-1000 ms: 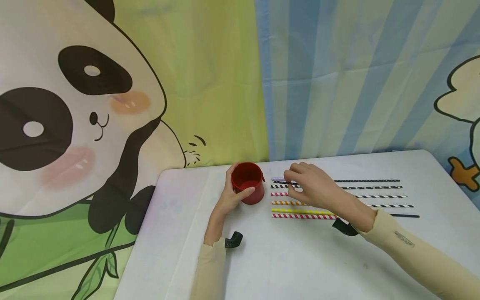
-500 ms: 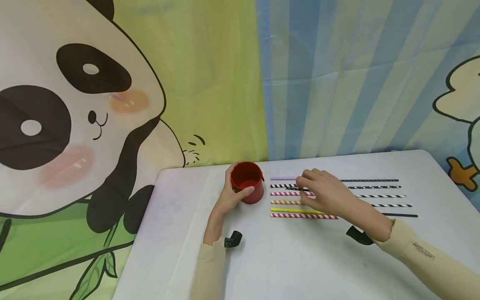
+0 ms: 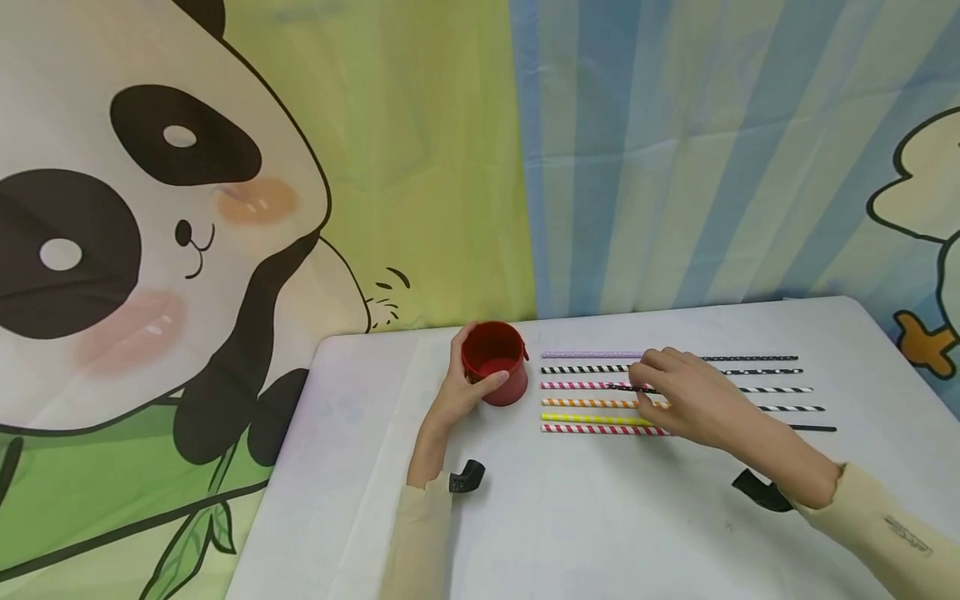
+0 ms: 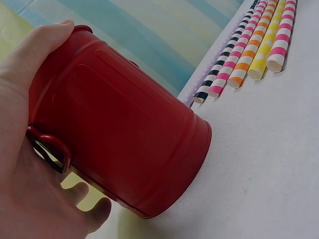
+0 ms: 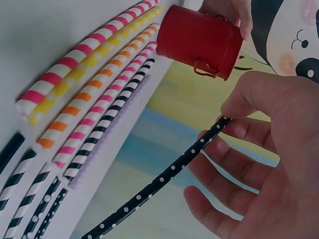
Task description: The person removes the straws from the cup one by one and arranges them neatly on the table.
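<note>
My left hand (image 3: 459, 390) grips a small red metal bucket (image 3: 512, 385), thumb at the rim and fingers round its side. The bucket stands on the white table, and a wire handle loop shows in the left wrist view. Between thumb and forefinger, my right hand (image 3: 693, 398) pinches a black paper straw with white dots (image 5: 159, 181). This straw is held above the other straws, its far end out of the right wrist view. Under and beside that hand lie pink-striped (image 3: 573, 386), orange-striped (image 3: 577, 403) and yellow (image 3: 577, 417) straws.
Further straws lie in the left row: lilac (image 3: 585, 355), black-striped (image 3: 581, 369) and red-striped (image 3: 592, 429). A second row to the right has black-and-white straws (image 3: 780, 390) and a plain black one (image 3: 813, 428). Behind the table hangs a panda-printed cloth (image 3: 427, 167).
My right hand has moved right and slightly nearer, carrying the dotted straw away from the bucket across the rows. The left hand and bucket stay put.
</note>
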The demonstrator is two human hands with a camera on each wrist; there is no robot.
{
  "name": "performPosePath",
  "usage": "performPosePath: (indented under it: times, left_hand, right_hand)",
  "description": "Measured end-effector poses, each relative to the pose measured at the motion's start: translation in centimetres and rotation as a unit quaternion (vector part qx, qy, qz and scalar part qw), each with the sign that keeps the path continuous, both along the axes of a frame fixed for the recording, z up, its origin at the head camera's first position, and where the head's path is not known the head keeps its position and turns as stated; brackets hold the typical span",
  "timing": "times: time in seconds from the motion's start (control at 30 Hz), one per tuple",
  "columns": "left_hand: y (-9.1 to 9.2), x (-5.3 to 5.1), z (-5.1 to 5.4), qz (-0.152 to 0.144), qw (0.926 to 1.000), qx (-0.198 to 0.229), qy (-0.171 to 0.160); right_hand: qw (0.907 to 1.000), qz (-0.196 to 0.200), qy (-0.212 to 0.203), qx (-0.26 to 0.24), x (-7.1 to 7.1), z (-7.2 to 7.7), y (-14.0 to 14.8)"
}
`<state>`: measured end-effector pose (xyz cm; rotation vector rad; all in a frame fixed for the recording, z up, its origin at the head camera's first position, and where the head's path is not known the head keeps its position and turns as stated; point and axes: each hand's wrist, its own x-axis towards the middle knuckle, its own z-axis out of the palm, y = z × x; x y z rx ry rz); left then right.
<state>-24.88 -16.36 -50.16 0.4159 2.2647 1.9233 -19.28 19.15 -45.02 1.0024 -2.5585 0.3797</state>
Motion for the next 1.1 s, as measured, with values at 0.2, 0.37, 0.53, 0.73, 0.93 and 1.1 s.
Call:
performPosePath:
  times: [0.2,0.37,0.53,0.73,0.93,1.1]
  left_hand:
    - [-0.1,-0.5,-1.1,0.004,1.0000,-0.003,-0.001]
    - [-0.2,-1.1,-2.6,0.014,0.9998,-0.005,0.010]
    - [-0.3,-1.0,-2.7,0.020,0.9997,-0.002,0.014]
    - [-0.3,-0.9,-2.6,0.027,0.9995,-0.003,0.015]
    - [-0.4,-0.9,-2.7,0.030,0.9995,-0.005,0.011]
    - [-0.2,-1.0,-2.6,0.026,0.9996,-0.004,0.012]
  right_hand:
    - [0.9998,-0.016,-0.001,0.011,0.8,-0.5,1.4]
    - [0.9998,-0.010,0.009,0.013,1.3,-1.1,2.2]
    - [0.9996,-0.016,0.012,0.020,2.0,-2.0,3.0]
    - [0.9989,-0.036,0.009,0.030,3.0,-3.1,4.5]
    - [0.9978,-0.045,0.017,0.045,3.5,-4.1,5.7]
    - [0.9957,-0.066,0.019,0.062,3.9,-4.7,6.4]
